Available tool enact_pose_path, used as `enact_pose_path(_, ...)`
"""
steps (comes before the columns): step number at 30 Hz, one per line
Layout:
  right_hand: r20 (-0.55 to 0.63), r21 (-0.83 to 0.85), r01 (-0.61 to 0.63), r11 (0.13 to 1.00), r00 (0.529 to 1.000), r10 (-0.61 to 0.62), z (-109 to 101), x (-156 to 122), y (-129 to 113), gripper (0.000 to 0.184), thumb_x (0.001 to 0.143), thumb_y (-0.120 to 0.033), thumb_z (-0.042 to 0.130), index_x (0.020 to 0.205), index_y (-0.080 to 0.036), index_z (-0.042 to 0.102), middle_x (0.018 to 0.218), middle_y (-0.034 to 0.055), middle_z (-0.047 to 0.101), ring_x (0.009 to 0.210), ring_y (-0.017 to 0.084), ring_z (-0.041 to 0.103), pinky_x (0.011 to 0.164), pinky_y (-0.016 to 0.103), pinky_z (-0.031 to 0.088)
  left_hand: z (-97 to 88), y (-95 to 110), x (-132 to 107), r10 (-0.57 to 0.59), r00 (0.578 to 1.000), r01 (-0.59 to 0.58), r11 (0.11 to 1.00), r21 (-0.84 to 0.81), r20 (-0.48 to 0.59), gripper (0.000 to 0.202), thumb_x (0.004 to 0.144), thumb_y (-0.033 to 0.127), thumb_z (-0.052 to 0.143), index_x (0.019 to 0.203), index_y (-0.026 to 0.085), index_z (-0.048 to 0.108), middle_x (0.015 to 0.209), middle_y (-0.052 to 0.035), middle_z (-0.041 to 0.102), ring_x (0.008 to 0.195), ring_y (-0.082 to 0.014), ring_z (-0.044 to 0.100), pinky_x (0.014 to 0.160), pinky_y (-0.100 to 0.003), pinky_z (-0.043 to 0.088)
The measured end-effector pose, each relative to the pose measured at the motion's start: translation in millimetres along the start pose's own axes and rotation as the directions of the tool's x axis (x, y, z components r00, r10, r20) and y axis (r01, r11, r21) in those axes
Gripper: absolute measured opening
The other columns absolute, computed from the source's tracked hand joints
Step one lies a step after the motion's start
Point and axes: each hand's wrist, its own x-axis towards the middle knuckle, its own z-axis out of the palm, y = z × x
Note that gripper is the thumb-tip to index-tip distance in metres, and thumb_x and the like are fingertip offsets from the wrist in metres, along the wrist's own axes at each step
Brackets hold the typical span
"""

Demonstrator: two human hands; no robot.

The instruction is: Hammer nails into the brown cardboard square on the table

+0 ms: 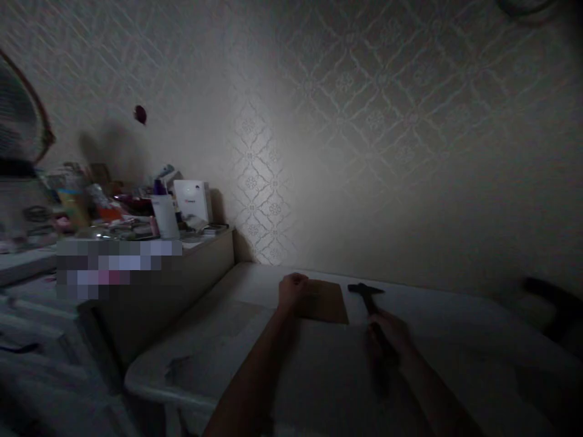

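Observation:
My right hand (387,334) is wrapped round the handle of a hammer (364,289). Its dark head is raised in front of my fingers, to the right of a flat brown board (324,301). The board lies on the white table (337,358) and looks like wood or cardboard; I cannot tell which in this dim light. At the board's left side is my left hand (292,290), its fingers curled closed. Whatever they pinch, if anything, is hidden or too small to make out. Hammer head and board appear apart.
A dresser (200,255) stands left of the table, crowded with a white bottle (165,216), a white box (194,199) and several other items. The patterned wall (373,152) rises behind the table. A dark curved object (553,300) is at the far right.

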Motion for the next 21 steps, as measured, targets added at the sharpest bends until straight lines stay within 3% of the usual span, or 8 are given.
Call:
enact_pose_path(3,0.006,-0.059,0.038,0.998,0.999,-0.038,-1,1,4,0.008,0.066,-0.026,0.053,0.062,-0.021,0.057,0.043,-0.0035,0.053,0.04,0.014,0.052,0.044,0.024,0.039,0.5,0,0,-0.03,0.999,0.031,0.998,-0.045,0.011,0.015,0.085,0.015,0.063,0.092,0.018,0.076,0.093,-0.0033,0.077,0.088,-0.0154,0.071,0.078,-0.022,0.052)
enact_pose_path(5,0.004,-0.191,0.078,0.979,0.997,-0.079,-4,2,5,0.01,0.069,-0.025,0.053,0.065,-0.021,0.061,0.046,-0.002,0.057,0.043,0.015,0.055,0.047,0.024,0.039,0.0,1,-2,-0.045,0.999,0.045,0.998,-0.051,0.008,0.015,0.083,0.014,0.063,0.092,0.017,0.076,0.092,-0.0039,0.077,0.087,-0.0157,0.071,0.077,-0.022,0.052)
enact_pose_path(10,-0.08,-0.487,0.116,0.866,0.981,-0.177,-14,-1,0,0.022,0.072,-0.029,0.062,0.088,-0.023,0.076,0.073,0.0058,0.073,0.072,0.024,0.069,0.055,0.026,0.04,1.5,8,-8,-0.002,1.0,0.003,0.999,-0.046,0.022,0.017,0.081,0.011,0.063,0.09,0.016,0.076,0.092,-0.0041,0.077,0.087,-0.0159,0.071,0.079,-0.022,0.052)
enact_pose_path(13,-0.077,-0.556,0.131,0.821,0.975,-0.208,-17,-2,-1,0.023,0.074,-0.029,0.063,0.091,-0.025,0.077,0.08,0.0076,0.075,0.079,0.027,0.07,0.058,0.027,0.04,6.9,10,-10,0.033,0.998,-0.031,0.999,-0.034,0.054,0.017,0.081,0.012,0.063,0.091,0.017,0.076,0.092,-0.0044,0.077,0.086,-0.0162,0.071,0.079,-0.023,0.053)
enact_pose_path(19,-0.023,-0.634,0.174,0.753,0.97,-0.243,-20,-1,3,0.013,0.073,-0.025,0.064,0.078,-0.022,0.076,0.073,0.0092,0.072,0.077,0.028,0.069,0.059,0.029,0.04,21.0,5,-11,0.126,0.989,-0.125,0.992,-0.022,0.078,0.019,0.083,0.017,0.062,0.095,0.019,0.076,0.095,-0.0036,0.077,0.091,-0.0172,0.07,0.084,-0.026,0.053)
enact_pose_path(21,-0.015,-0.697,0.19,0.691,0.96,-0.279,-19,-4,1,0.018,0.075,-0.026,0.063,0.085,-0.021,0.076,0.077,0.0112,0.071,0.081,0.029,0.068,0.063,0.03,0.043,22.6,5,-11,0.131,0.987,-0.131,0.991,-0.009,0.089,0.02,0.083,0.016,0.062,0.096,0.019,0.076,0.096,-0.0037,0.077,0.092,-0.0174,0.07,0.085,-0.026,0.052)
